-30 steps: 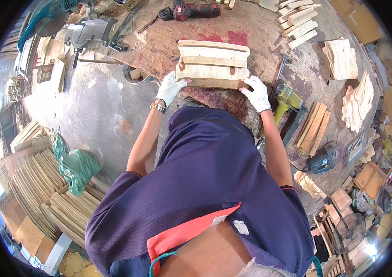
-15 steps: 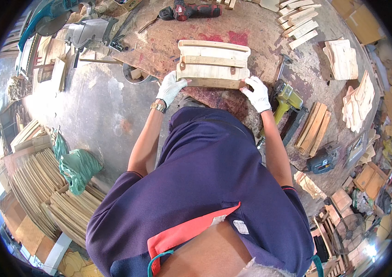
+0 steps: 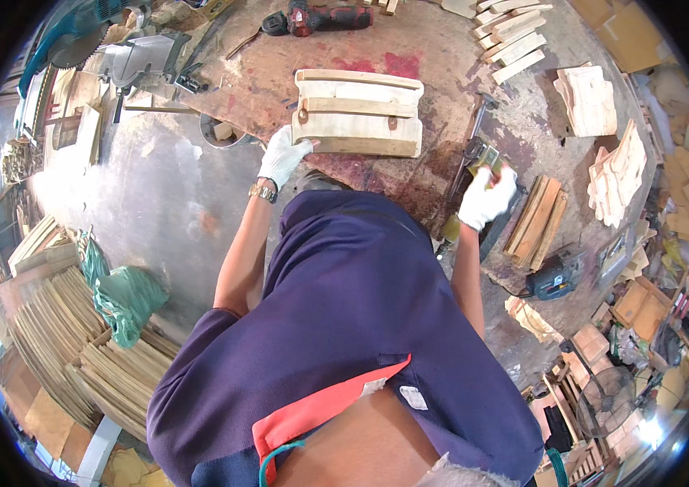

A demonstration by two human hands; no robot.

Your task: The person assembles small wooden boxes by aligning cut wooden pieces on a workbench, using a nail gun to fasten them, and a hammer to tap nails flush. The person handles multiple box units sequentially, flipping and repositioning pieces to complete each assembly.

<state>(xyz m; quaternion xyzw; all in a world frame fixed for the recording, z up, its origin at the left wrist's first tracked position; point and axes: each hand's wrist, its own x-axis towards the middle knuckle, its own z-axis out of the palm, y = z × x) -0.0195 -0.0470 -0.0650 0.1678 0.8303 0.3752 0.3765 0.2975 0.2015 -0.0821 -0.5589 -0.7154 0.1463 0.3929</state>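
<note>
A pale wooden assembly of curved slats lies flat on a reddish-stained worktop. My left hand, in a white glove with a wristwatch, grips its near left corner. My right hand, also gloved, is off to the right of the assembly. It closes on a yellow-green power tool lying at the worktop's right edge. My dark blue shirt hides the near side of the worktop.
A red cordless drill lies at the far edge. Loose slats and cut wooden pieces lie to the right, with a plank stack and a dark sander. A mitre saw stands far left, and wood strips are stacked low left.
My right hand has let go of the assembly's right end and moved right and down to the yellow-green tool. My left hand stays on the left corner.
</note>
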